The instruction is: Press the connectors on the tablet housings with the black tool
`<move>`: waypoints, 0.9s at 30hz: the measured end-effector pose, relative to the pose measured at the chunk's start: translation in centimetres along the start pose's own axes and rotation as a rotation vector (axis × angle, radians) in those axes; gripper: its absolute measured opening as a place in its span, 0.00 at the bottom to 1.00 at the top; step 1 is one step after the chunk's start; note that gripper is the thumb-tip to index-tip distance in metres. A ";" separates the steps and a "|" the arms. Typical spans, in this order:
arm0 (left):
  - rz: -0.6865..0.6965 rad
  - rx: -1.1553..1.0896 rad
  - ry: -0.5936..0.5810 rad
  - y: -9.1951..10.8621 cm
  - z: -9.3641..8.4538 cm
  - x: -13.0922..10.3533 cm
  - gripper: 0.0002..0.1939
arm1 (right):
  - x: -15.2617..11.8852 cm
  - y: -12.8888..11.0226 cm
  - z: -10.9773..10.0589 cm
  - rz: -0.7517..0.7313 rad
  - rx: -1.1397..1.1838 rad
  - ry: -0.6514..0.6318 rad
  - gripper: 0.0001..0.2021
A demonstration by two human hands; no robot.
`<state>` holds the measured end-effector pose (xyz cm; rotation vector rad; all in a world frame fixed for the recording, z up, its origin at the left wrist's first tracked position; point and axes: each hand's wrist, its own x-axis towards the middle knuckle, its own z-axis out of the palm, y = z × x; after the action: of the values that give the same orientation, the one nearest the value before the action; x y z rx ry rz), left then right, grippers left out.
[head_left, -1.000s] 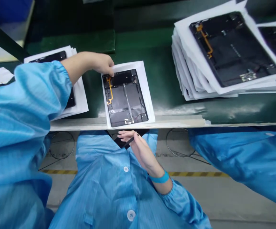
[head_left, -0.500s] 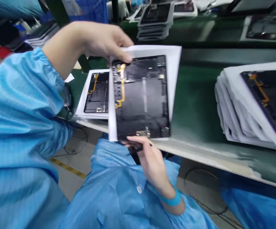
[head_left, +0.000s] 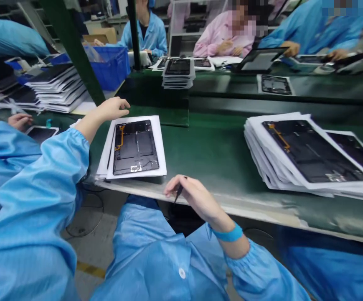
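A black tablet housing (head_left: 137,146) with an orange flex cable lies on white sheets (head_left: 161,144) near the bench's front edge, left of centre. Just above its top left corner is my left hand (head_left: 114,109), fingers apart and holding nothing. My right hand (head_left: 194,194) is at the bench's front edge, right of the housing and apart from it. Its fingers are closed on a thin dark tool (head_left: 178,193) that points down; the kind of tool is unclear. A blue band circles the right wrist.
On the right stands a pile of white sheets (head_left: 259,154) topped by another housing (head_left: 316,150). A green post (head_left: 74,52) rises at the left, beside a blue bin (head_left: 110,67) and stacked panels (head_left: 57,90). Several people work across the bench; another person's hand (head_left: 20,121) is far left.
The held housing and its sheet now lie on the left pile. My left hand has let go and moved left; my right hand is off the housing. The view shows more of the room.
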<state>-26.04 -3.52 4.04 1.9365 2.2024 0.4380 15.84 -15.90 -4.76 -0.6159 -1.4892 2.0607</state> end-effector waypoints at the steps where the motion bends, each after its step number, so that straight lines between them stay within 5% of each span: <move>1: 0.049 0.009 0.016 1.3 0.2 0.5 0.22 | -0.5 -0.4 -0.9 -0.020 0.031 0.097 0.29; 3: 0.156 0.004 0.005 5.0 0.9 2.0 0.23 | -1.7 -0.7 -2.4 -0.057 0.093 0.233 0.28; 6: 0.257 -0.125 -0.075 13.4 3.2 4.5 0.19 | -3.7 -0.6 -3.9 -0.116 0.145 0.339 0.29; 11: 0.314 -0.332 -0.174 29.3 10.6 7.8 0.12 | -7.7 0.6 -5.4 -0.131 0.163 0.413 0.30; 15: 0.194 -0.421 -0.242 37.8 16.3 10.0 0.16 | -11.4 1.0 -7.4 -0.128 0.154 0.491 0.31; 20: 0.099 -0.573 -0.262 41.9 18.6 11.0 0.20 | -15.7 0.6 -10.9 -0.168 0.157 0.641 0.29; 24: 0.123 -0.761 -0.245 40.9 18.4 9.1 0.05 | -17.5 0.0 -13.9 -0.257 0.160 0.816 0.27; 27: 0.146 -0.911 -0.269 38.7 18.1 6.4 0.11 | -17.9 -0.5 -16.2 -0.362 0.202 0.935 0.26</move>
<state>15.12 8.94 0.21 1.5078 1.3222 0.9317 39.76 -15.62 -7.91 -0.9597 -0.7544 1.3068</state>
